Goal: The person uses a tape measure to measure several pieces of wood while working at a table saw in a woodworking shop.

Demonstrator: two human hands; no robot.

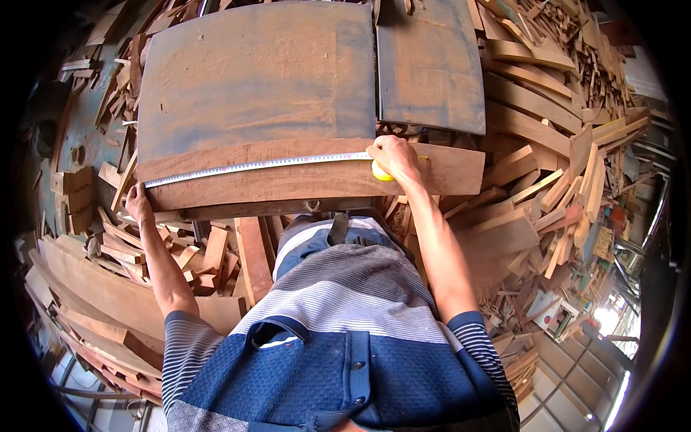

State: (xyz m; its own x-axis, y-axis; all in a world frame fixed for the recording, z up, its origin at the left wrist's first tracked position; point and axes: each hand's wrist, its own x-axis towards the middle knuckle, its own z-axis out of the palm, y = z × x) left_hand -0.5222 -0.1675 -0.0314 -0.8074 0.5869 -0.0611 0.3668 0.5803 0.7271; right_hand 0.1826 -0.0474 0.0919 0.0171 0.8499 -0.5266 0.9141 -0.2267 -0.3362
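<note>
A reddish-brown wooden board (288, 186) lies along the near edge of a dusty metal table top (259, 79). Stretched lengthwise over the board is the white blade of a tape measure (252, 165). My left hand (137, 201) pinches the blade's end at the board's left end. Toward the board's right part, my right hand (394, 155) is wrapped round the yellow tape case, which shows partly beneath the fingers. The rest of the case is hidden by the hand.
A narrow gap separates the main top from a second metal plate (430, 68) at the right. Curved planks (533, 108) are stacked beyond it on the right. Wood offcuts (209, 255) lie heaped below on the left, near long boards (108, 288).
</note>
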